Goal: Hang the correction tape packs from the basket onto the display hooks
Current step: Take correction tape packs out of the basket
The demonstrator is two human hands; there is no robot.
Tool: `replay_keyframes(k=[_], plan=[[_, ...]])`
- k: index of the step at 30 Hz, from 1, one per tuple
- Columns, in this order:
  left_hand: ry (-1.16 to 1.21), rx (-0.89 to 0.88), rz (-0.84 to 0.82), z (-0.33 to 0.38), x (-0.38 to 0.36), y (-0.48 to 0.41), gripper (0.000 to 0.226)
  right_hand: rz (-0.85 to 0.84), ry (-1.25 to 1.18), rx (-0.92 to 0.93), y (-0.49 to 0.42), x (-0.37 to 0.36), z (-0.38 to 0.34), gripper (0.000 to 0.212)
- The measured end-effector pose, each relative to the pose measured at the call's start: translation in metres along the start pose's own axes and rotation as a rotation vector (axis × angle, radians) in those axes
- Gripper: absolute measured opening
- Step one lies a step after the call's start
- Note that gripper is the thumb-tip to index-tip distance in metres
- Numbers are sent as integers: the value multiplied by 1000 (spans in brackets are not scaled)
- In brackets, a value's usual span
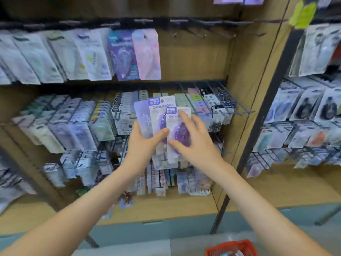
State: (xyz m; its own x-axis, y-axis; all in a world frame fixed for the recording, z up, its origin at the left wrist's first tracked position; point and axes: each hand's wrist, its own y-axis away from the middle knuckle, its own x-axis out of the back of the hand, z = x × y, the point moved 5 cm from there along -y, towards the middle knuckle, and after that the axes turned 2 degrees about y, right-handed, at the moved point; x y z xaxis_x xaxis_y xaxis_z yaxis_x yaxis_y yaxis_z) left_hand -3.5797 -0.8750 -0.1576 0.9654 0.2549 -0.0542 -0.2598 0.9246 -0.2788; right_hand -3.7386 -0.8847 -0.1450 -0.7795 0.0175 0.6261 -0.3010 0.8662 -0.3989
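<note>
Two hands meet in front of the display. The left hand (pixel 142 143) clenches a fanned stack of correction tape packs (pixel 160 115), thumb across their faces, probably so they stay spread and their punched tops are easy to reach. The right hand (pixel 199 145) lies released, fingers straightish and spread on the front pack (pixel 180 132), seemingly to slide it off the fan; whether its thumb pinches is unclear. Just behind the fan, crowded hooks (pixel 230 109) hold similar goods. Above and right of the fan, bare hooks (pixel 195 33) look like the likeliest target. Far below and right of the fan, the red basket (pixel 228 243) sits at the frame edge.
</note>
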Motion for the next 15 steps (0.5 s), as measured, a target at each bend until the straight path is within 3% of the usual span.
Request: replay_keyframes(k=[8,15], plan=[[6,-247,27,93,102,-52,60,154,47,254,-72,-25,-115,76],[48,-395,26,148,147,-92,53,235,101,274,-124,4,-150,75]])
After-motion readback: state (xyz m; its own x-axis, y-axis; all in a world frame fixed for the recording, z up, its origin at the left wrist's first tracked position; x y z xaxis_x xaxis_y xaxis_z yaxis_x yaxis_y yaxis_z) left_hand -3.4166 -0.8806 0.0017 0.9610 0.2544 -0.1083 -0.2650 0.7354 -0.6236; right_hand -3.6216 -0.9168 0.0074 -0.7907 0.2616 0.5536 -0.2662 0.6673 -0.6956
